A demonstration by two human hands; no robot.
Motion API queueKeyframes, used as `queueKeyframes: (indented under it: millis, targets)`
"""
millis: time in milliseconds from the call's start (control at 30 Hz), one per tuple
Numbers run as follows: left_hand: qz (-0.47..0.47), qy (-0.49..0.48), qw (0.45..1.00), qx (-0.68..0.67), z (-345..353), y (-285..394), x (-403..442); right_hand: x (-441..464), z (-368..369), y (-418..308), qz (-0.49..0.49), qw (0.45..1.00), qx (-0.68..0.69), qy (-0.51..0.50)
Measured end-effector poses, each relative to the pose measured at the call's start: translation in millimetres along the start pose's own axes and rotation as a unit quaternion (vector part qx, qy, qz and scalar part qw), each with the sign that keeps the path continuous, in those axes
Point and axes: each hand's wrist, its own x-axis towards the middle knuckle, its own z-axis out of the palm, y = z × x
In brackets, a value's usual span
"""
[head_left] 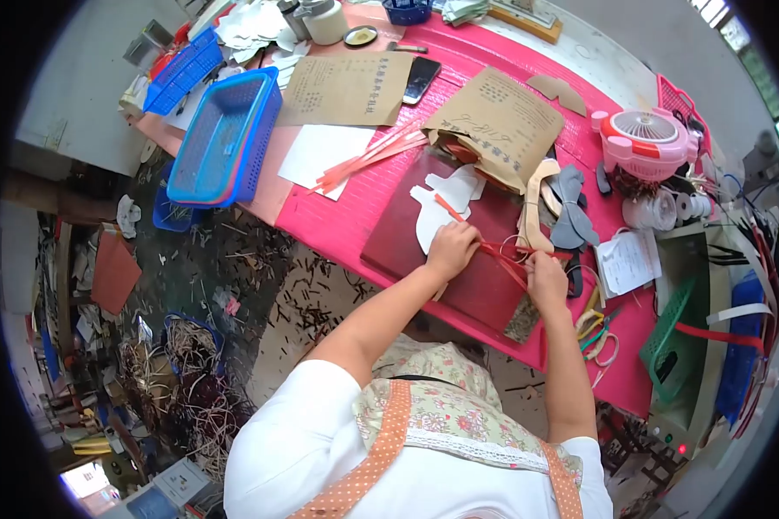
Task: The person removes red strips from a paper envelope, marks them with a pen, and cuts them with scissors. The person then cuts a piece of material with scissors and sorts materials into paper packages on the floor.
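Over a dark red board (398, 229) on the pink-covered table, my left hand (453, 248) is closed on a thin red strip (446, 206). The strip's upper end lies across white cut pieces (431, 221). To the right, my right hand (546, 278) is closed around red strips (511, 253) that run between the two hands. A pale curved wooden piece (535, 208) lies just above my right hand, beside grey-blue cut pieces (569, 216). A brown paper bag (502, 121) rests at the board's upper edge.
Blue baskets (260, 151) stand at the left table edge. More red strips (363, 162) lie on white paper (307, 156) near a phone (421, 80). At right are a pink fan (647, 130), a notepad (625, 262), scissors (590, 327) and a green basket (666, 346).
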Motion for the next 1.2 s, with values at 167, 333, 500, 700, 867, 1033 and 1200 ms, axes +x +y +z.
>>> queueKeyframes:
  millis: [167, 333, 500, 700, 867, 1033, 1200]
  targets:
    - [0.038, -0.104, 0.988, -0.104, -19.6, -8.6, 15.1, -17.0, -15.0, -32.9, 0.014, 1.000, 0.013, -0.019]
    - [-0.189, -0.118, 0.880, -0.420, -69.5, -19.9, -3.0, -40.6, 20.7, -23.2, 0.029, 0.999, 0.013, 0.044]
    - [-0.084, -0.229, 0.949, -0.198, -74.0, -32.4, -21.3, -41.3, 27.0, -18.5, 0.090, 0.986, 0.109, 0.086]
    - [0.029, -0.113, 0.989, -0.097, -65.9, -44.9, -13.3, -34.3, 30.7, -17.0, 0.176, 0.982, 0.072, -0.009]
    - [0.108, -0.157, 0.982, -0.021, -96.7, -49.2, -6.5, -32.2, 26.4, -3.1, 0.170, 0.981, 0.092, -0.021]
    - [0.083, -0.066, 0.994, 0.038, -81.3, -24.0, -32.8, -40.4, -3.0, 25.5, 0.207, 0.945, 0.253, 0.009]
    - [0.143, -0.061, 0.987, 0.034, -24.2, 21.4, -31.1, -63.6, -26.9, 42.8, 0.180, 0.903, 0.390, 0.014]
